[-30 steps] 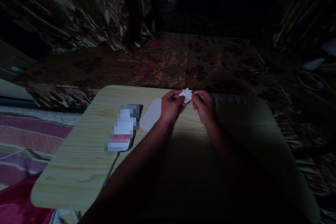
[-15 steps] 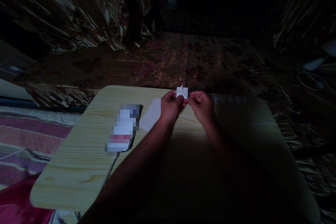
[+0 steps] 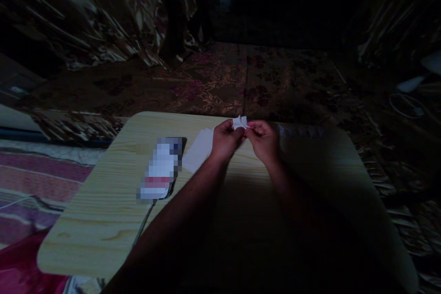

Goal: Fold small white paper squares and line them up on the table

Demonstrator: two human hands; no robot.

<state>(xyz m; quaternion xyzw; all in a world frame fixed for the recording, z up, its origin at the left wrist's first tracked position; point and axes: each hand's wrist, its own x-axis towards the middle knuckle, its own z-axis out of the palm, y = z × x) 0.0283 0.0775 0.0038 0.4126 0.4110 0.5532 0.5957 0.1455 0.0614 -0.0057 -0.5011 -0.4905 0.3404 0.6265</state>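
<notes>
A small white folded paper piece (image 3: 240,122) is held just above the far edge of a light wooden table (image 3: 103,211). My left hand (image 3: 225,140) pinches its left side with thumb and fingertips closed on it. My right hand (image 3: 263,140) pinches its right side, fingers curled together. Both hands almost touch each other. Much of the paper is hidden behind my fingers.
A flat white sheet (image 3: 200,149) lies on the table just left of my left hand. A phone (image 3: 160,172) with a cable (image 3: 143,225) lies further left. Patterned carpet (image 3: 220,78) and draped fabric (image 3: 86,14) surround the table; the right side is very dark.
The folded paper has been turned and squeezed between my fingers, so less of it shows. My hands have drawn slightly closer together. Nothing else moved.
</notes>
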